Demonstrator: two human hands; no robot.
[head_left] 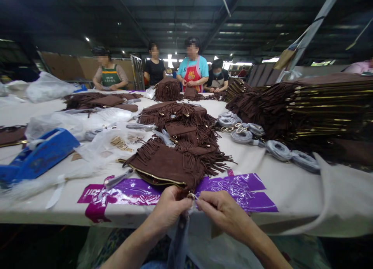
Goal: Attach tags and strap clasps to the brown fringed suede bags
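A brown fringed bag (167, 164) lies at the near side of the table, its gold zipper (157, 179) partly open and facing me. My left hand (170, 206) is closed at the bag's near right corner, thumb and fingers pinching a small metal clasp (190, 196). From there a grey plastic-wrapped strap (178, 240) hangs below the table edge. Beside it, my right hand (223, 208) pinches a thin white cord (196, 196) between thumb and forefinger. The fingertips partly hide the clasp and cord. Purple tape (241, 191) on the tabletop lies under the bag's front edge.
More fringed bags (177, 117) lie behind this one, with a tall stack (329, 105) at right. Coiled wrapped straps (278, 149) sit right of centre. A blue tape dispenser (43, 154) and a plastic bag with tan tags (121, 143) are at left. Several people (192, 72) work across the table.
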